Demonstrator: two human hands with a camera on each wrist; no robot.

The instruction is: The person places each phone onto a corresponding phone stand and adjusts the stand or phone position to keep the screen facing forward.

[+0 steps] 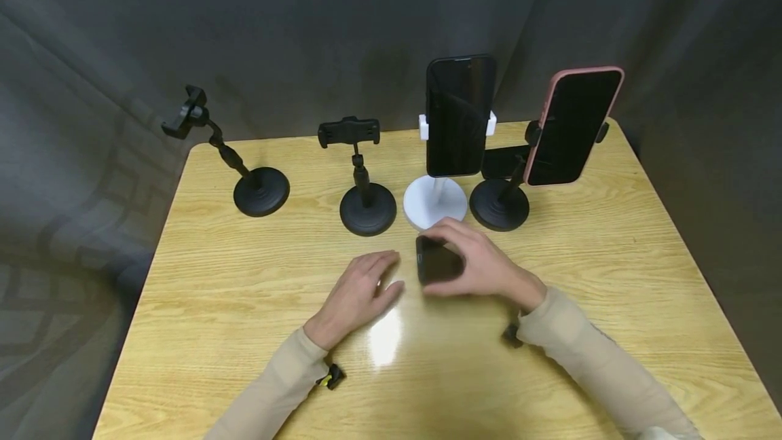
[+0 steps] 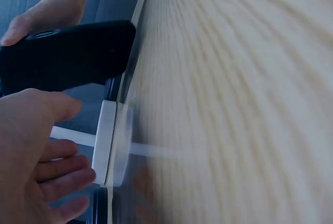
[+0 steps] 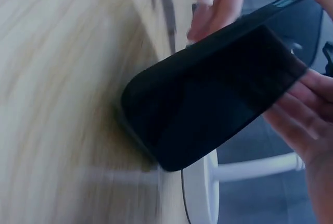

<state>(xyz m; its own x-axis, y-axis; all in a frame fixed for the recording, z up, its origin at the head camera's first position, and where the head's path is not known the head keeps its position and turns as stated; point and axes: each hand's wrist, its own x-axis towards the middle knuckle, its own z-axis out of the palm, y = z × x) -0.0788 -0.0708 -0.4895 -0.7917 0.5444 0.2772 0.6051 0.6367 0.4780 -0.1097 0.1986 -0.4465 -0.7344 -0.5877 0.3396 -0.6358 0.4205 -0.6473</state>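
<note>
My right hand point(image 1: 482, 263) grips a black phone point(image 1: 438, 265) over the middle of the table, its thumb and fingers on opposite edges. The right wrist view shows the dark screen of this phone point(image 3: 208, 99) tilted, with the lower end close over the wood. Just left of it, my left hand point(image 1: 357, 290) is held with relaxed, parted fingers and nothing in them. In the left wrist view, the left thumb point(image 2: 65, 105) overlaps the phone's lower edge. Beyond my right hand stands a white phone stand point(image 1: 418, 206) holding a black phone point(image 1: 461, 117).
Two black phone stands with bare clamps stand at the back left point(image 1: 261, 192) and back middle point(image 1: 368, 210). At the back right, another black stand point(image 1: 499, 206) bears a pink-edged phone point(image 1: 574, 127). A dark flat object point(image 1: 501, 161) lies behind it. Dark curtains point(image 1: 305, 39) surround the table.
</note>
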